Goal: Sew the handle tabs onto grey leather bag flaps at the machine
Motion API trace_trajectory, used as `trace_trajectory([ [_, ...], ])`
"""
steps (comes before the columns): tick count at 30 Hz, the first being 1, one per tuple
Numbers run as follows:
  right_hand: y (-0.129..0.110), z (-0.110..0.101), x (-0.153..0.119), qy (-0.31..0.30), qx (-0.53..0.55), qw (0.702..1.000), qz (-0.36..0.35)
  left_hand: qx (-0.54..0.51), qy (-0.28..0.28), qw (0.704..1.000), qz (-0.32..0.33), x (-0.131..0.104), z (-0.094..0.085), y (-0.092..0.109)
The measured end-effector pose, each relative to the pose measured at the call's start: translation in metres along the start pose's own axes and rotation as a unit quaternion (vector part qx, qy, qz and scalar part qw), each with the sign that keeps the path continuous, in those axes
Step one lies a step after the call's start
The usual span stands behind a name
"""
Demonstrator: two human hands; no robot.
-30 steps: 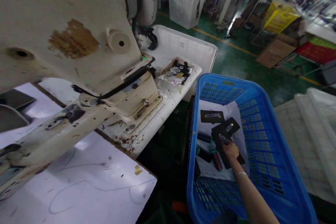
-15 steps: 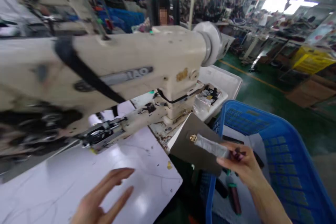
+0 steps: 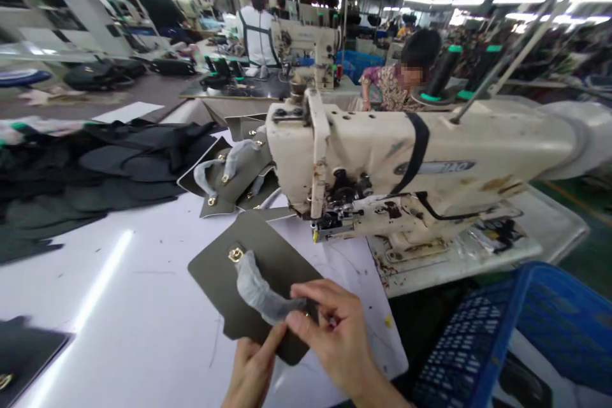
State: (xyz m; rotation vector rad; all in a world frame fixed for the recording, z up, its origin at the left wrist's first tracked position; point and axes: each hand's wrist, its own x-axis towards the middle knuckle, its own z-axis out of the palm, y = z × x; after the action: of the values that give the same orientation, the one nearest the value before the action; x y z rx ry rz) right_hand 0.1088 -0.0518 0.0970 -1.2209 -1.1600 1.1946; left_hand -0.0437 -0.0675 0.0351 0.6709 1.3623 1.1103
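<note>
A dark olive bag panel point(image 3: 215, 280) is held tilted over the white table, in front of the sewing machine point(image 3: 329, 223). On its face is a carry handle point(image 3: 258, 293) wrapped in whitish film, with a gold fitting point(image 3: 235, 254) at its upper end. My left hand point(image 3: 253, 363) is closed on the panel's lower edge, thumb on top near the handle. With thumb and fingers my right hand point(image 3: 335, 331) grips the handle's lower end. A small pinkish-purple thing shows between the right fingers; I cannot make it out.
Several similar panels with wrapped handles point(image 3: 229, 166) lie left of the machine head. Black fabric pieces point(image 3: 119, 166) are piled at far left. A dark piece point(image 3: 29, 357) lies bottom left. The blue basket point(image 3: 507, 306) stands at right. Co-workers are beyond the machine.
The view has swung left. The panel has come from over the blue basket to above the white table. My left hand, earlier open and away from it, now holds its edge.
</note>
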Motion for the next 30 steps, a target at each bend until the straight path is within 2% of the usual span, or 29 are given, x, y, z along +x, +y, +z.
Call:
trace_trajectory([
  [3, 0.017, -0.009, 0.014, 0.110, -0.075, 0.991, 0.002, -0.095, 0.021, 0.995, 0.014, 0.029, -0.009, 0.020],
  [4, 0.023, -0.012, 0.017, 0.113, -0.082, 0.990, 0.027, -0.113, 0.026, 0.993, 0.009, 0.038, -0.009, 0.027],
  [7, 0.034, -0.015, 0.023, 0.060, -0.053, 0.989, 0.125, -0.124, 0.025, 0.992, -0.009, 0.061, -0.005, 0.047],
  [10, 0.035, -0.012, 0.027, 0.042, -0.013, 0.985, 0.164, -0.116, -0.002, 0.993, -0.016, 0.081, 0.005, 0.062],
  [16, 0.026, -0.007, 0.043, 0.070, -0.028, 0.985, 0.158, -0.105, -0.046, 0.993, -0.036, 0.112, 0.019, 0.075],
  [21, 0.033, 0.000, 0.058, 0.111, -0.048, 0.984, 0.129, -0.101, -0.065, 0.993, -0.007, 0.132, 0.026, 0.082],
  [25, 0.043, 0.006, 0.072, 0.166, -0.039, 0.980, 0.105, -0.091, -0.064, 0.994, 0.024, 0.146, 0.035, 0.094],
  [30, 0.048, 0.013, 0.086, 0.179, 0.001, 0.978, 0.103, -0.074, -0.054, 0.995, 0.042, 0.157, 0.040, 0.109],
])
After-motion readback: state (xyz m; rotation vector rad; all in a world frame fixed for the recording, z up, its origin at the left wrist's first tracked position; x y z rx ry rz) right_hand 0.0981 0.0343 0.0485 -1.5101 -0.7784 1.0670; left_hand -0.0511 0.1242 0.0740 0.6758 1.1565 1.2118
